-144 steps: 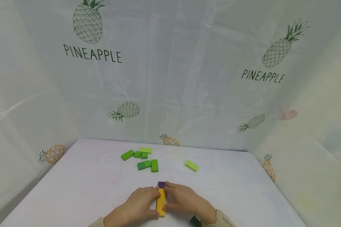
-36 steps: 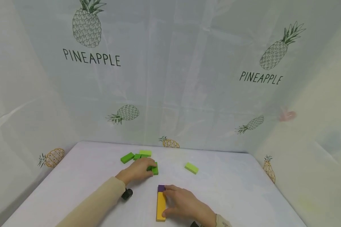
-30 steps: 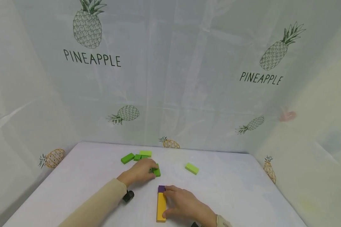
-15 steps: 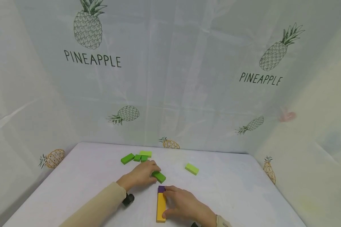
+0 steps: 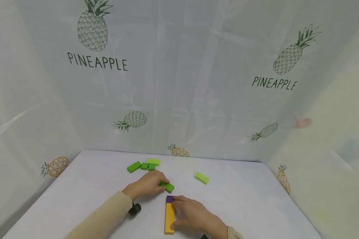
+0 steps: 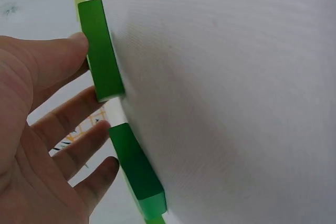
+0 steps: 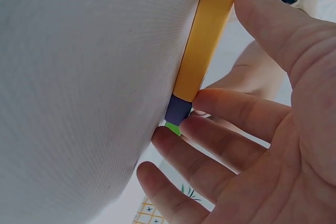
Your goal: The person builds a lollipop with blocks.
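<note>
With left hand (image 5: pixel 148 184), pinching a green block (image 5: pixel 169 188) on the desk (image 5: pixel 242 199); with relaxed right hand (image 5: pixel 194 214), touching a yellow block (image 5: pixel 169 219). Seeing a darker green block (image 6: pixel 137 166) from left wrist, not head.

Bar (image 5: pixel 169 218) abt midway btwn worktop's (image 5: pixel 242 199) L & R edges; end block (image 5: pixel 169 199) touches its back end, R hand (image 5: pixel 194 215) at its R side. Just behind, slightly L: held block (image 5: pixel 169 188) in L hand (image 5: pixel 149 182). Nr back edge, L of ctr: 4-block cluster (image 5: pixel 144 166). Lone block (image 5: pixel 201 178) R of ctr, toward back edge.
</note>
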{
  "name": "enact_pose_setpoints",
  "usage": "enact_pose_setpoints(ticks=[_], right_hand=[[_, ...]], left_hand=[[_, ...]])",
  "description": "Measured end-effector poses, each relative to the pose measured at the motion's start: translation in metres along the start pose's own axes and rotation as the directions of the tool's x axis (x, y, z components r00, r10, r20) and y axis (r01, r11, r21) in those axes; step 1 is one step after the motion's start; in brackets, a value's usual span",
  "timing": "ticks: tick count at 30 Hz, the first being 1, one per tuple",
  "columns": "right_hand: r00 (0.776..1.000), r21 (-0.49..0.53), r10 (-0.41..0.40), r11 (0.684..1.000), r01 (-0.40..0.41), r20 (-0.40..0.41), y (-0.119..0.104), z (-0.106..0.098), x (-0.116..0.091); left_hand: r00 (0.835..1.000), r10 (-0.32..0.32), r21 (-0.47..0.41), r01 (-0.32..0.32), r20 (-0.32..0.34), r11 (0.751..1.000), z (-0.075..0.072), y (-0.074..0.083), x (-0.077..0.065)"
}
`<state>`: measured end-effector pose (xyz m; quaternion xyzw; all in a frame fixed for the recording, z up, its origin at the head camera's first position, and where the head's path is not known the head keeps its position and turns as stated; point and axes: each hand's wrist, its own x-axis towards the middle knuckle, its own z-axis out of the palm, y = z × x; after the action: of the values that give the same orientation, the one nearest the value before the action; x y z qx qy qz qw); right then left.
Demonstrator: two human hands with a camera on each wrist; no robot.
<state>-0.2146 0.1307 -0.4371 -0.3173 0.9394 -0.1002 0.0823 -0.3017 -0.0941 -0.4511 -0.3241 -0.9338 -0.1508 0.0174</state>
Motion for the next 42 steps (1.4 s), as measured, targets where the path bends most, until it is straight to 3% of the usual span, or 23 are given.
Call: enact_pose_setpoints(ticks=[5,13,29,42], right_hand=[[1.0,0.006,0.004,1.0,-0.004,0.007,0.001,0.0,0.0],[0.999,-0.007,-0.034,0.999,0.034,-0.017,0.002,-0.001,-0.001],[0.998,-0.002,-0.049,0.999,0.049,-0.034,0.002,0.0,-0.002],[1.0,0.053,0.009,0.999,-0.008,-0.006,0.001,0.0,-0.001]], left_hand=[[1.0,-0.02,0.002,0.02,0.02,1.0,-0.003,0.003,-0.004],[1.0,-0.023,-0.072,0.024,0.015,0.997,-0.004,0.01,-0.004],[1.0,0.005,-0.118,-0.002,0.023,0.993,-0.001,0.018,-0.003],[0.999,0.013,-0.118,-0.009,0.033,0.993,0.0,0.019,-0.003]])
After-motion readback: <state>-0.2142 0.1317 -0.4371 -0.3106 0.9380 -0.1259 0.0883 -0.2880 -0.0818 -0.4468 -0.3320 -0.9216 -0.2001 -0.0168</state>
